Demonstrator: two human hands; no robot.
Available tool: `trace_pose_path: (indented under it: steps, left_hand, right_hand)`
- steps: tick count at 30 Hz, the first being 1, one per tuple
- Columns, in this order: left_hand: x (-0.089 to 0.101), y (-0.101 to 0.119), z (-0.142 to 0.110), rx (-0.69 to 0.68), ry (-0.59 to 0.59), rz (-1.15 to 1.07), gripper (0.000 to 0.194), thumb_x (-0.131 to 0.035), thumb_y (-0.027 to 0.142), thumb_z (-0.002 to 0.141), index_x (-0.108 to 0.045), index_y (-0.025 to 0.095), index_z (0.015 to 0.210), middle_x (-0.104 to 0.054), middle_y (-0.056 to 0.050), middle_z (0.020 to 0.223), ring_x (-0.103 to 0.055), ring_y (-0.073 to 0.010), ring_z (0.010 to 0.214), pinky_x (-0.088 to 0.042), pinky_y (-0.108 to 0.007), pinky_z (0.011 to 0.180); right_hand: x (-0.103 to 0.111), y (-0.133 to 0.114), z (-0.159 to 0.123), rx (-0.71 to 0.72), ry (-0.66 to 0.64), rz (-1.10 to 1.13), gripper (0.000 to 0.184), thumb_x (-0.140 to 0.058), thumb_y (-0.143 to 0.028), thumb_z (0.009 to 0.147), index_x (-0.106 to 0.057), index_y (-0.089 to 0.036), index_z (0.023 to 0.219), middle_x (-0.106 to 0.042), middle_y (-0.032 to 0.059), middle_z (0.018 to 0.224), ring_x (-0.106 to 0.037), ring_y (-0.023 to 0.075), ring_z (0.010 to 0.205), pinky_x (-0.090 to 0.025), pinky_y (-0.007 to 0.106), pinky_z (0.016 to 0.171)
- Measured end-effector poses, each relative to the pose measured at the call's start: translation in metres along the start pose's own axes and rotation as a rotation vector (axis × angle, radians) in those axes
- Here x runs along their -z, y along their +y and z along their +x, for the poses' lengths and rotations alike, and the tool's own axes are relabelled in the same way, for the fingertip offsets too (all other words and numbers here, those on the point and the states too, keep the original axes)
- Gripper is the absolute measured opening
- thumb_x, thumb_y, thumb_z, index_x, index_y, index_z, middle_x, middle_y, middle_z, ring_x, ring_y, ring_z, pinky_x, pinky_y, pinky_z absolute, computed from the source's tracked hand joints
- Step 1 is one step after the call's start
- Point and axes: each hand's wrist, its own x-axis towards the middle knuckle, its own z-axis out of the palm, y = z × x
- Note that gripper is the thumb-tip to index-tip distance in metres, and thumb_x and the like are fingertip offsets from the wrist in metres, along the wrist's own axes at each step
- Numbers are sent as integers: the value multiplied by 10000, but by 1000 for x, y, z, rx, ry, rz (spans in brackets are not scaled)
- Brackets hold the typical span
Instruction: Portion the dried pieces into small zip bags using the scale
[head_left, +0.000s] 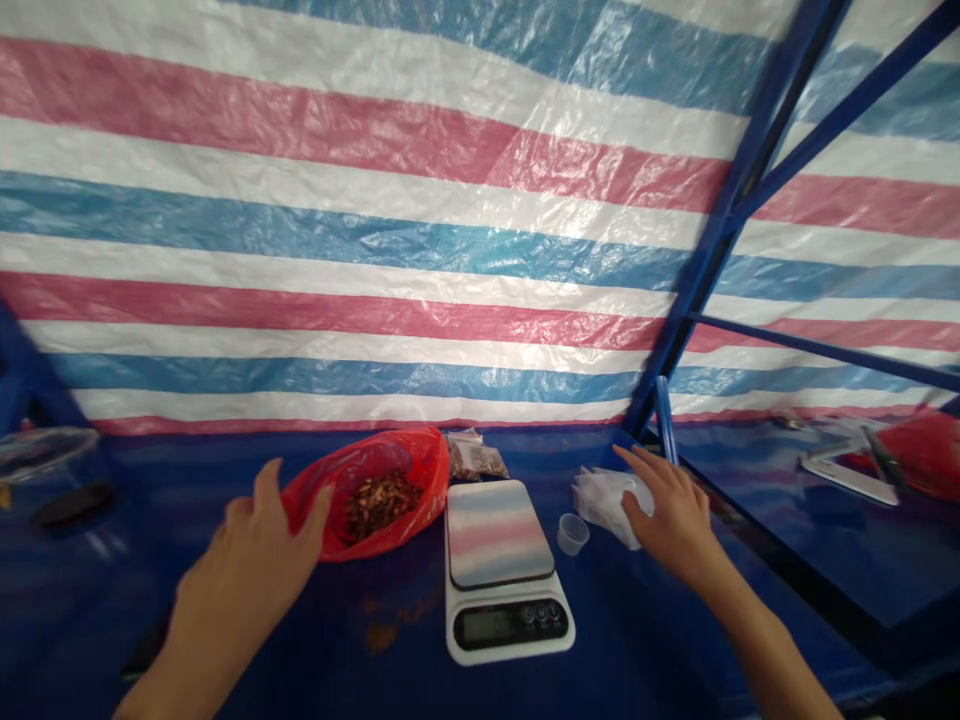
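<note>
From the head camera, the left hand lies open with its fingers spread, resting against the near edge of a red plastic bag with no visible pinch. The bag sits at about 1 o'clock from that hand, its long axis tipped from lower left to upper right, and dark, chopped dried material shows in its mouth. The right hand is draped over a stack of white packets, fingers curved across the top (whether it truly grips them, I cannot tell), so the stack lies at about its 11 o'clock. Between the hands stands a white digital kitchen scale, with the bag at its 10 o'clock, a small translucent measuring cup at its 2 o'clock and small brown packets at its 12 o'clock. All rest on a blue tarpaulin-covered table before a striped tarpaulin wall and a blue steel frame, with a glass jar far off at 9 o'clock
</note>
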Motion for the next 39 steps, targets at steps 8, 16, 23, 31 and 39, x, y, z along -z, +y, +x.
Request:
trace_pose_path:
  steps: [8, 16, 23, 31, 39]
  left_hand:
    - [-17, -11, 21, 183, -142, -290, 540, -540, 333, 885, -518, 196, 1408, -738, -38, 863, -722, -229, 694, -583, -335, 686]
    - [9, 4, 21, 104, 205, -558, 414, -555, 412, 949, -567, 230, 1321, -703, -89, 1162, -727, -255, 954, -615, -400, 859]
    - [-6, -18, 16, -114, -128, -264, 416, -409, 198, 891, -689, 211, 1198, -678, -101, 1277, -682, -261, 1176, -521, -433, 1094]
    - [5, -7, 11, -220, -57, -93, 444, -407, 288, 982, -635, 239, 1360, -597, -87, 1423, -582, -297, 1285, -475, -477, 1139]
    - [-3, -15, -1, -310, -175, 269, 594, -558, 192, 815, -581, 188, 1408, -548, -167, 1351, -565, -352, 1180, -516, -485, 1024]
  right_hand:
    - [2, -178, 26, 375, -320, 444, 387, -516, -320, 1010, -632, -273, 1376, -685, 87, 1333, -635, 257, 1223, -473, 431, 1074]
    - [-29, -255, 40, 412, -533, 399, 573, -493, -14, 846, -628, -162, 1384, -672, 127, 1244, -669, 224, 1129, -478, 331, 1042]
    - [-20, -246, 18, 446, -601, 149, 430, -502, -34, 834, -686, -117, 1214, -628, 199, 1299, -666, 278, 1128, -504, 382, 1009]
    - [-2, -246, 16, 431, -659, 148, 456, -616, -149, 811, -658, -150, 1265, -683, 196, 1231, -675, 340, 1110, -502, 475, 999]
    - [-11, -254, 21, 367, -505, 119, 340, -573, -214, 922, -705, -118, 1220, -656, 205, 1264, -645, 344, 1163, -481, 468, 1013]
